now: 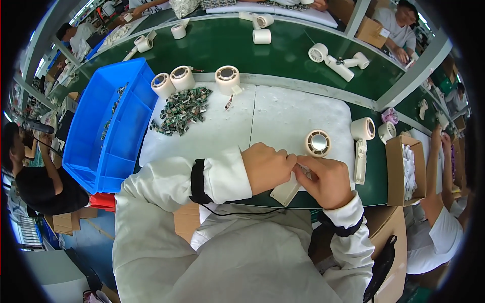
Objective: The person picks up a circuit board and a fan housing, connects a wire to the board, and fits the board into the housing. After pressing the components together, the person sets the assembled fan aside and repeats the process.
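Both of my hands meet over a white handheld fan at the front right of the white foam sheet [283,118]. Its round head [318,143], with a silver disc in the middle, shows beyond my fingers. A pale handle part [286,194] sticks out below them; my hands hide how the two join. My left hand [269,166] is closed, its fingertips at the fan's middle. My right hand [327,181] pinches there from the right, thumb and fingers bent together. Any small piece between the fingertips is hidden.
A blue bin [108,121] stands left, beside a pile of small green circuit boards [183,110]. White fan heads [227,80] line the sheet's back edge. Another fan [361,129] lies right, near a cardboard box [407,171]. Beyond runs a green conveyor belt [217,48]; co-workers sit around.
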{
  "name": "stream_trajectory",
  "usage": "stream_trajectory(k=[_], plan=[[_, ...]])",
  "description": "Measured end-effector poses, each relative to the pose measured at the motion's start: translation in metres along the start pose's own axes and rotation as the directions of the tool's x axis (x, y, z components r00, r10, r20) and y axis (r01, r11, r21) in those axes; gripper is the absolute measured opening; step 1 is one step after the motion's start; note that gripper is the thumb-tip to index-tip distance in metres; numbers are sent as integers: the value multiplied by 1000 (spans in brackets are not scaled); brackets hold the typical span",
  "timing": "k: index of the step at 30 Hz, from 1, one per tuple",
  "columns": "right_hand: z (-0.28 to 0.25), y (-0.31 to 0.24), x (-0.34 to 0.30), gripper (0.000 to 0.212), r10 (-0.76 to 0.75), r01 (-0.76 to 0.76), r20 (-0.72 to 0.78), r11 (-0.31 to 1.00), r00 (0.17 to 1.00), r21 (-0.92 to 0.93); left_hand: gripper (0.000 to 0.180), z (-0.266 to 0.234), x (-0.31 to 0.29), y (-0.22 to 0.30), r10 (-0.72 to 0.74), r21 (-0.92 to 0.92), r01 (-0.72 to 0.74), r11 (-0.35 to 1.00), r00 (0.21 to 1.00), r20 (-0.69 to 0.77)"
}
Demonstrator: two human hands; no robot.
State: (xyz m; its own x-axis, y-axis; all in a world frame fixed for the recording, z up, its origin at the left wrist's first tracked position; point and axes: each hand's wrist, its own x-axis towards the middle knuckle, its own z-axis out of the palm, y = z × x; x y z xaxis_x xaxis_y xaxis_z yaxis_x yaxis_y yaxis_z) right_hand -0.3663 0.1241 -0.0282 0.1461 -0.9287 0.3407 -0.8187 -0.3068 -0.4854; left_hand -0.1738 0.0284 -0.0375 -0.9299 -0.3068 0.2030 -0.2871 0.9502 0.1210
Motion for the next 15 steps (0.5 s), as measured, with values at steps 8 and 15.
stream_trajectory(k=[8, 15], plan=[[-6, 2, -5, 29, 134, -138, 59, 988, 989, 69, 13, -3, -6, -5, -34, -184, 24, 983, 998, -49], [1, 1, -11, 32, 168, -171, 42, 980, 985, 102, 12, 1, -8, -2, -26, -210, 14, 978, 998, -56]])
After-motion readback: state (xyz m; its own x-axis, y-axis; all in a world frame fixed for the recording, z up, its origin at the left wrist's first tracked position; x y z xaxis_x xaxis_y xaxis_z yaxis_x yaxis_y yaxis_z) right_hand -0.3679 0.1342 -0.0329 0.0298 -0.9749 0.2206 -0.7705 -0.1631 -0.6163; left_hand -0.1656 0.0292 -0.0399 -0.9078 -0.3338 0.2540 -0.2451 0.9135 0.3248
